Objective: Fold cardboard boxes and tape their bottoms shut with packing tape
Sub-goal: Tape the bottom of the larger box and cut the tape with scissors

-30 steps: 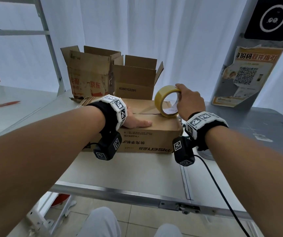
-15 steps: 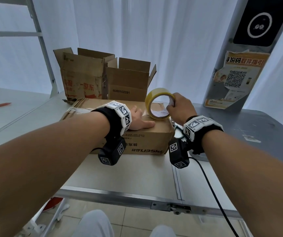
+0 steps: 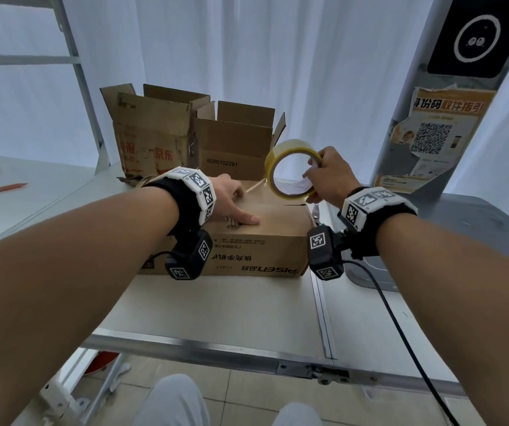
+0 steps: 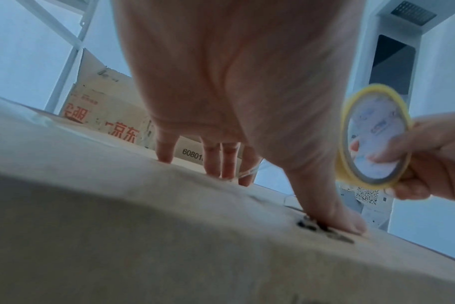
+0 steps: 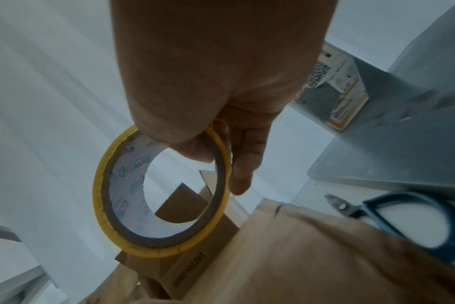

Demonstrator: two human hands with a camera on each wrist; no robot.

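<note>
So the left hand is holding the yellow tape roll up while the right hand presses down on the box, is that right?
Not quite: the hands are swapped. The right hand holds the yellow tape roll up, while the left hand presses on the box. The head view shows it.

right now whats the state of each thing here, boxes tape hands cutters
near box: flaps folded shut, seam partly taped
tape roll: lifted above the box, a strip stretched down to it
left hand: fingers pressing the strip and box top
right hand: grips the roll
two back boxes: upright, flaps open
blue-handled cutters: lying on the table, untouched
</note>
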